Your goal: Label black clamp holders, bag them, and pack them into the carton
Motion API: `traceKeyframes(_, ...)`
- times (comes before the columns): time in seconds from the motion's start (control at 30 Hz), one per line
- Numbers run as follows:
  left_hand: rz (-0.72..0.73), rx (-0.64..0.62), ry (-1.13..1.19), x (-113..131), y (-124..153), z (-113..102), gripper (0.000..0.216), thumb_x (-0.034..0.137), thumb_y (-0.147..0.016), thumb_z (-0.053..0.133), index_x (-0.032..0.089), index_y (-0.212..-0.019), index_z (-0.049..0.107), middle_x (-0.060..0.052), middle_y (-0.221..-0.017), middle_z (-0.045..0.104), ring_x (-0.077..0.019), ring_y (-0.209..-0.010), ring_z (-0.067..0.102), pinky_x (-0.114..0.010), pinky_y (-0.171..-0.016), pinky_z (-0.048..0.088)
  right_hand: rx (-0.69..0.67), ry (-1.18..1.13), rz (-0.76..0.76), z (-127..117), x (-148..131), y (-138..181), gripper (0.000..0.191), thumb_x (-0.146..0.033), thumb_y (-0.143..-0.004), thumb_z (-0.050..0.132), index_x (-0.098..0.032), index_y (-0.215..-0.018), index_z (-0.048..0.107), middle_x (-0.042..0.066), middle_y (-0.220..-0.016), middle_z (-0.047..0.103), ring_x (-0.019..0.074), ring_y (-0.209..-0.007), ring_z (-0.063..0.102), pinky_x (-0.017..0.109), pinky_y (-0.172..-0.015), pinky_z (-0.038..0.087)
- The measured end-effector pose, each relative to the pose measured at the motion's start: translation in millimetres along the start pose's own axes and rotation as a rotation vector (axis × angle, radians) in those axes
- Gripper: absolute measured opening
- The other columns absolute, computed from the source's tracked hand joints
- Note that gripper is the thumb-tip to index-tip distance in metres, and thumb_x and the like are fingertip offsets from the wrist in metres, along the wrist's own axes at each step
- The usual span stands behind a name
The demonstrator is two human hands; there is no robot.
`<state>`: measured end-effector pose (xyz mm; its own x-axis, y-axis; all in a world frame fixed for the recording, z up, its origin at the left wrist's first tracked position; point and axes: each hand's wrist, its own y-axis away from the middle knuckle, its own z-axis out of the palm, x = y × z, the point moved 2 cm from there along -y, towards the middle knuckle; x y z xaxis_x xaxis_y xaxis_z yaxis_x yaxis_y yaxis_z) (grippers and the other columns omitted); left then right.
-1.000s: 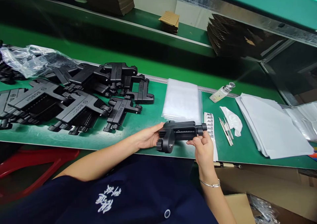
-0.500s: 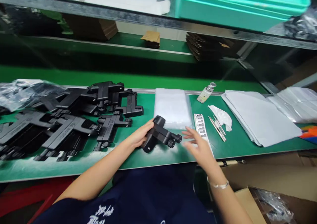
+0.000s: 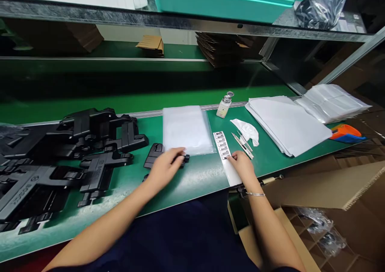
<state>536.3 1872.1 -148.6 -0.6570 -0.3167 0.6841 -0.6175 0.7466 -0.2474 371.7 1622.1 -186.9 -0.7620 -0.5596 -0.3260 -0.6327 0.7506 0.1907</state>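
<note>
A black plastic bracket point(image 3: 154, 153) lies on the green table, partly covered by my left hand point(image 3: 165, 168). The thumb and index finger of that hand are apart, and it does not visibly grip the bracket. My right hand point(image 3: 241, 167) is at the strip of labels point(image 3: 221, 143), its fingertips pinched together at the strip's right edge beside the lowest printed labels. Whether a label has come off between them is hidden. Behind my left hand lies a stack of clear plastic bags point(image 3: 186, 127).
More black brackets point(image 3: 99, 171) are heaped at the left. Tweezers point(image 3: 243, 145), a white cloth point(image 3: 248, 130) and a small pump bottle point(image 3: 223, 106) sit right of the bags. Beyond are white sheets point(image 3: 288, 123) and an orange-blue tape dispenser point(image 3: 345, 132). An overhead shelf carries teal trays point(image 3: 222, 3).
My left hand has set the bracket down on the table and loosened around it. My right hand has moved from beside the bracket to the label strip and closed there. The view has shifted right.
</note>
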Motion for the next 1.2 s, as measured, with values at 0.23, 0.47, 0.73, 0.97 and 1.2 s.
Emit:
traceKeyframes(0.23,0.042,-0.366,0.200,48.2,-31.7,96.8,0.025,0.020,-0.088,0.048,0.017,-0.104,0.066,-0.008,-0.103,0.066,-0.0223,-0.096,0.064,-0.037,-0.089,0.050,0.043,-0.213,-0.033,4.4,5.3,-16.8,0.014,-0.031,-0.082,0.059,-0.018,-0.078,0.060,0.004,-0.080,0.064,0.0186,-0.072,0.058,0.026,-0.059,0.034)
traceKeyframes(0.47,-0.133,-0.301,0.364,42.1,-44.3,128.1,0.045,0.015,-0.080,0.056,0.019,-0.125,0.054,-0.008,-0.105,0.057,-0.0212,-0.093,0.059,-0.038,-0.089,0.049,0.075,-0.367,-0.090,7.6,11.3,-21.7,0.024,-0.041,-0.085,0.051,-0.018,-0.084,0.058,0.005,-0.085,0.061,0.0187,-0.075,0.056,0.028,-0.066,0.040)
traceKeyframes(0.73,-0.163,-0.297,0.381,37.8,-45.2,130.7,0.034,0.012,-0.076,0.056,0.016,-0.110,0.057,-0.007,-0.102,0.059,-0.0186,-0.085,0.060,-0.036,-0.084,0.050,-0.051,-0.603,-0.153,7.9,6.6,-24.5,0.032,-0.049,-0.076,0.055,-0.020,-0.063,0.052,-0.002,-0.058,0.049,0.0140,-0.056,0.044,0.026,-0.056,0.035)
traceKeyframes(0.97,-0.110,-0.356,0.767,49.6,-38.0,135.4,0.049,0.024,-0.081,0.058,0.019,-0.129,0.050,-0.007,-0.105,0.065,-0.0190,-0.092,0.061,-0.029,-0.077,0.048,-0.040,-0.854,-0.175,0.5,11.4,-10.4,0.043,-0.061,-0.080,0.044,-0.021,-0.068,0.052,-0.006,-0.049,0.041,0.0120,-0.045,0.040,0.026,-0.047,0.040)
traceKeyframes(1.2,-0.242,-0.253,0.811,46.5,-40.5,138.5,0.022,0.033,-0.078,0.061,0.016,-0.093,0.064,0.003,-0.064,0.054,-0.0117,-0.058,0.048,-0.023,-0.056,0.036,0.322,-0.613,-0.415,-16.5,11.3,20.8,0.022,-0.040,-0.084,0.057,-0.022,-0.091,0.067,0.007,-0.098,0.064,0.0228,-0.096,0.060,0.038,-0.086,0.049)
